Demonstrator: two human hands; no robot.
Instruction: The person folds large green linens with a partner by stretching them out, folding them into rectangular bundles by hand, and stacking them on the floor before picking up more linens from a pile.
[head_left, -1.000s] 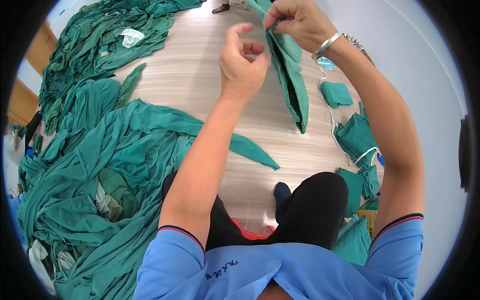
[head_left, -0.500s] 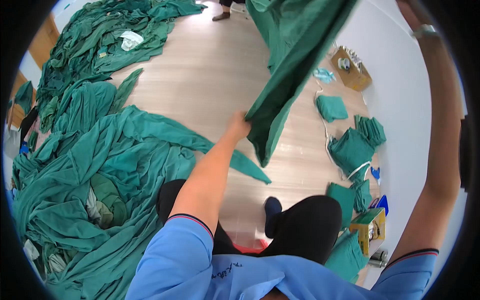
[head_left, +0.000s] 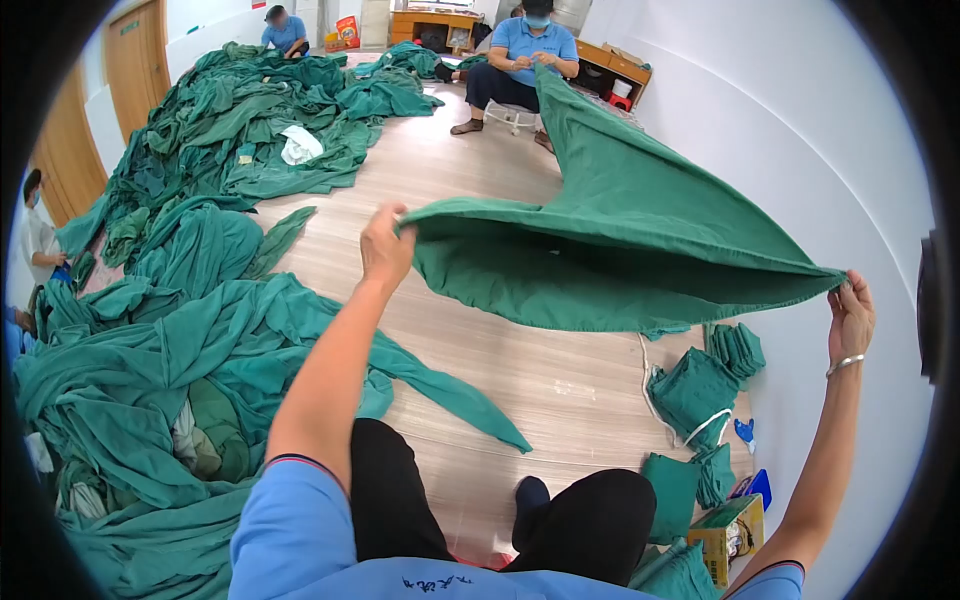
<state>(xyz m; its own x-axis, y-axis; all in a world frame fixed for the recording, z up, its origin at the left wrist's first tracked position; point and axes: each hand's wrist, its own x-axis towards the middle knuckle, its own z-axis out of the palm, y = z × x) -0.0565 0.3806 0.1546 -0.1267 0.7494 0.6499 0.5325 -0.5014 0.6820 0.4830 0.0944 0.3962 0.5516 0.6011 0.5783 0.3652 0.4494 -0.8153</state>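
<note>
Pale wood-look floor (head_left: 440, 180) runs out from my operator's black-trousered knees toward the room's far end, with the wall (head_left: 800, 110) closing its right edge. From my remote view, the left hand (head_left: 387, 245) has its fingers drawn in narrow at one near corner of the green cloth (head_left: 650, 190); they are slightly blurred, yet appear to pinch it. The right hand (head_left: 853, 308) clamps the other near corner between thumb and fingers. The cloth hangs in the air above the floor, its near edge bowed into an open fold. I judge that the arms are spread to hold that edge wide, and that the far end is raised because a seated co-worker (head_left: 515, 40) seems to grip its tip. Low by the right edge, the box (head_left: 712, 550) and folded bundles (head_left: 690, 390) sit close to the wall, probably to leave the middle free. On the left, the near heap (head_left: 150, 370) crowds the legs and sends a tongue of fabric across the floor; the far heap (head_left: 250, 100) continues beyond. Between these sides I see a bare strip, while the right hand looks close to the wall, leaving more room inward than outward. Desks (head_left: 430, 20) stand at the back.
</note>
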